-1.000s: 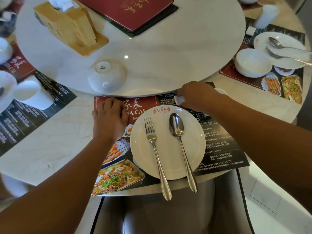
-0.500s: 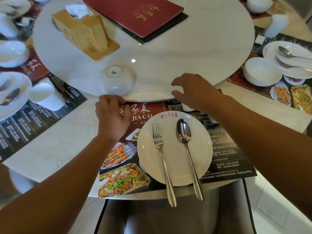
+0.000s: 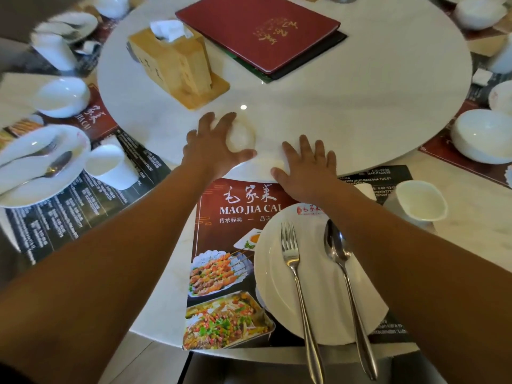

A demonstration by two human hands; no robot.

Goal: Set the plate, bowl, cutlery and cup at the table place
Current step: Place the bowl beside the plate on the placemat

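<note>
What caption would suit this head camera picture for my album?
Left hand on an upturned bowl on the turntable; plate, fork, spoon and cup already set.

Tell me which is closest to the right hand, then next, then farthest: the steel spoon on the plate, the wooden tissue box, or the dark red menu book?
From the right hand:
1. Steel spoon, just below it on the white plate.
2. Wooden tissue box, up and left on the round turntable.
3. Dark red menu book, at the far top.
</note>
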